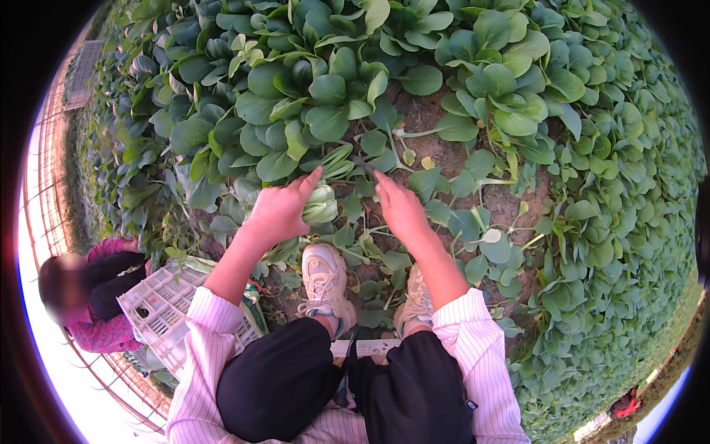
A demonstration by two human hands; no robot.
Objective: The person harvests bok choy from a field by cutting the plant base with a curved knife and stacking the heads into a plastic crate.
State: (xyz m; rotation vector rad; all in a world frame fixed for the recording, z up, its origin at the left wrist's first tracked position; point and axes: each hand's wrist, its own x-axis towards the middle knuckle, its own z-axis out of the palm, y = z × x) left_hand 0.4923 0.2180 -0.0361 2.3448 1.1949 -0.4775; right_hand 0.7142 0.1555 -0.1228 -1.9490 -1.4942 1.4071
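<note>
My left hand (282, 210) is closed around a head of leafy greens (320, 204) that looks like bok choy, its pale green stalks showing at the palm's right side. More slender green stalks (336, 162) stick out above the index finger. In my right hand (400, 211) is a dark, narrow blade (363, 166), likely a knife, angled up and left towards those stalks; its handle is hidden in the fingers. Uncut bok choy plants (327, 94) stand just beyond both hands. Between and right of the hands, loose leaves (438, 213) lie on the soil.
A white plastic crate (166, 311) stands at my left, with a person in a patterned pink top (105, 333) beyond it. A pale cut stem (491, 236) shows on the ground at right. Dense greens (610, 266) fill the right side. My shoes (327, 283) rest on the soil.
</note>
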